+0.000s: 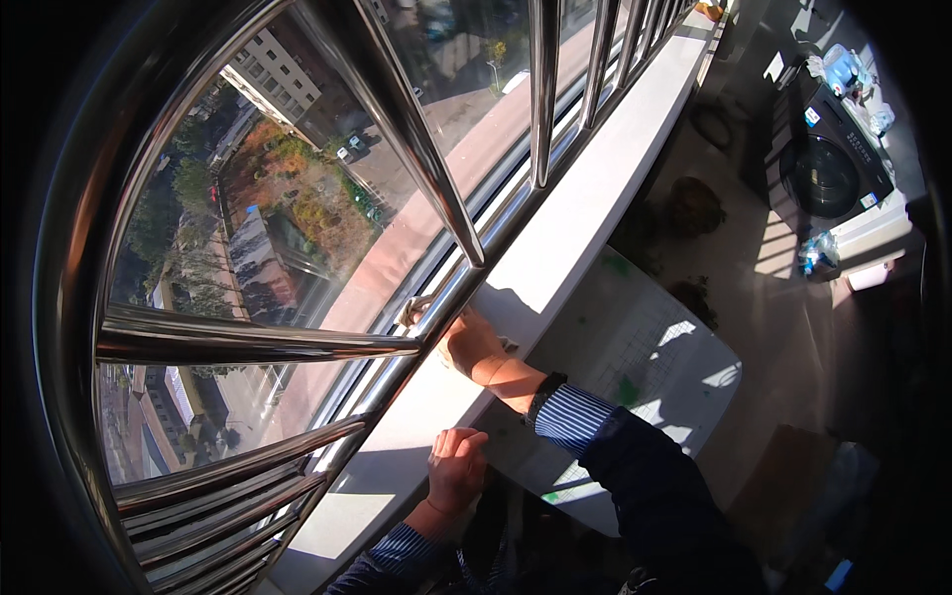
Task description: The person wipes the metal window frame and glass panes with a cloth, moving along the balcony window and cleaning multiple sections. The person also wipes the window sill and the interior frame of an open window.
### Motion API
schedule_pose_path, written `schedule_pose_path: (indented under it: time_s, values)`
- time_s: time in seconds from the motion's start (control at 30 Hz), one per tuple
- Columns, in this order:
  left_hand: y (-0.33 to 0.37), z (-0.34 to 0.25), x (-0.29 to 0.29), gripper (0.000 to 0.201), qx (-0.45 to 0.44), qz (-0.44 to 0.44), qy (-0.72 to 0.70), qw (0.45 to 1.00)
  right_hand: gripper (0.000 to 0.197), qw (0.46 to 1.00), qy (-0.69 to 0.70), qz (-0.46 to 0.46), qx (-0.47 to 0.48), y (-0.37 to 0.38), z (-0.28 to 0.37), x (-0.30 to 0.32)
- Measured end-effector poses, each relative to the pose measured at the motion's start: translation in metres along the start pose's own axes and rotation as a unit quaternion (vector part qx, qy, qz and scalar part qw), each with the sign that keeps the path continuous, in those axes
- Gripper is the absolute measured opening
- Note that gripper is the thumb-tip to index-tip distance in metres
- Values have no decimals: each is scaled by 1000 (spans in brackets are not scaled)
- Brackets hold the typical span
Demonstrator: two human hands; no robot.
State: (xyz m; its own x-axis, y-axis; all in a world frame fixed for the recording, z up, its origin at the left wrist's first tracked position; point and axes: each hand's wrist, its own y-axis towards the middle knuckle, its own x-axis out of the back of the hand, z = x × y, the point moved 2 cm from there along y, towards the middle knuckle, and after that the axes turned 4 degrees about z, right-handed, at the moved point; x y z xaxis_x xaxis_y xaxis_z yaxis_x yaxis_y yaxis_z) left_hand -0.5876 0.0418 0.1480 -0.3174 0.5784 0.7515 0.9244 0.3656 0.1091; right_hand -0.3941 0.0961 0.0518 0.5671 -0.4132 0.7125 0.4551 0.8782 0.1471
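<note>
My right hand [474, 349] reaches over the white windowsill [555, 233] and under the lower metal rail [451, 299]. Its fingers are closed on a crumpled light cloth [412, 311], which shows past the rail beside the window frame. The rail hides the fingertips. Closer to me, my left hand [457, 466] hangs at the sill's inner edge with its fingers curled in. Nothing shows in it, and its palm is turned out of sight.
Shiny metal bars [540, 94] fence the window, with a street and buildings far below. Right of the sill stands a pale translucent panel [645, 347]. A dark washing machine [828, 159] with bags on top stands at the far right, near potted plants [694, 206].
</note>
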Motion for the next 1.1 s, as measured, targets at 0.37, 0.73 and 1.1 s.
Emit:
schedule_pose_path:
  time_s: [0.37,0.73,1.1]
  values:
    - [-104,31,68,20,122,-46,-3,992,35,937,87,-318,-117,5,-127,169]
    - [-126,24,63,18,202,-18,-63,977,42,973,-172,-149,23,15,-109,101]
    - [-142,14,101,20,177,-39,-118,976,49,957,261,60,114,-128,137,-61]
